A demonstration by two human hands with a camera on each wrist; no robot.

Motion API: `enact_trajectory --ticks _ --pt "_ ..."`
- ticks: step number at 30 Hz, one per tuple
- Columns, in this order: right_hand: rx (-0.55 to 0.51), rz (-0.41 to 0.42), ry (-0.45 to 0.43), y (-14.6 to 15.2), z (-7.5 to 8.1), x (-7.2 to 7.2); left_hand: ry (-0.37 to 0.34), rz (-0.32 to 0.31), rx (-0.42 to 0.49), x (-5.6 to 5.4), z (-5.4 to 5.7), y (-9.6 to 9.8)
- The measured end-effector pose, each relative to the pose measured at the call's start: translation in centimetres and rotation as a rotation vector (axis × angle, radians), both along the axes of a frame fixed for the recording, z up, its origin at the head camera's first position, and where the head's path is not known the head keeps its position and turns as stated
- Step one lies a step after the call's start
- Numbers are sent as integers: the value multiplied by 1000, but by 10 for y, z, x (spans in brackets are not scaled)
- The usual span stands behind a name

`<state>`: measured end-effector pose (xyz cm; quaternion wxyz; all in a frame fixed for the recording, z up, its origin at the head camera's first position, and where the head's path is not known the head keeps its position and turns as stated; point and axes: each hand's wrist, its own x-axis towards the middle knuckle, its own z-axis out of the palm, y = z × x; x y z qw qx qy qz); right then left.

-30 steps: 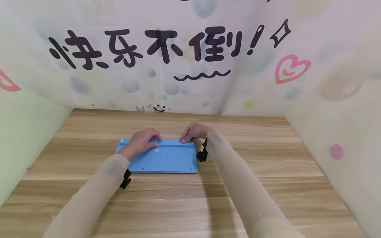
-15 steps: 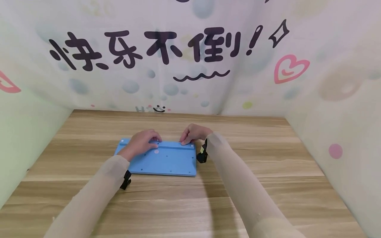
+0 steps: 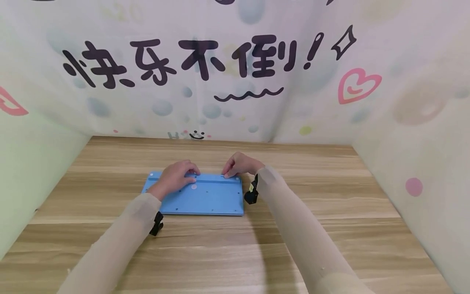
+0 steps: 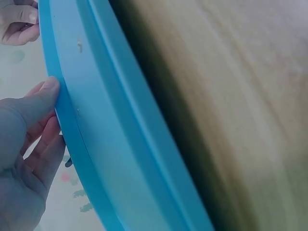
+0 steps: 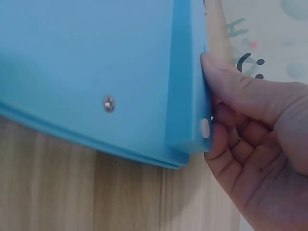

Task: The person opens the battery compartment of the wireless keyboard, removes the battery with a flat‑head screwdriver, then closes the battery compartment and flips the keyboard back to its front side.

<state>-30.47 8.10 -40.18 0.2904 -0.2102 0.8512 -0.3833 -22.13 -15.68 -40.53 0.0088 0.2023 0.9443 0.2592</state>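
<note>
A flat blue keyboard (image 3: 205, 198) lies with its underside up, showing small screws, pale round feet and a raised ridge along the far side. My left hand (image 3: 176, 176) grips that far edge left of its middle, thumb on the underside and fingers over the edge. Near the far right corner, my right hand (image 3: 240, 164) pinches the same edge, its thumb beside a small dark slot. Close up in the right wrist view, the thumb (image 5: 226, 79) presses the edge of the ridge and the other fingers curl behind. The keyboard's keys are hidden.
The wood-grain table (image 3: 205, 253) extends around the keyboard. Behind it hangs a printed cloth backdrop (image 3: 227, 118) with large dark characters, and pale walls stand at both sides. Each wrist wears a black camera mount (image 3: 251, 192) over a light sleeve.
Slightly toward me and to the left, the keyboard's near right corner shifted half a second ago, then it moved back. Both hands keep their hold on the far edge.
</note>
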Motion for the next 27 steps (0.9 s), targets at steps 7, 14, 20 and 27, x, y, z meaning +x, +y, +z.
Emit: enact_trajectory --ticks 7,14,20,27 --pt "33 16 52 0 4 4 -30 14 7 0 3 1" --pt "73 35 121 -2 7 11 -76 -26 -35 -3 12 0" --pt "78 46 161 0 8 14 -92 -52 -36 -3 17 -2" --pt "56 87 190 5 13 21 -59 -55 -39 2 16 -12"
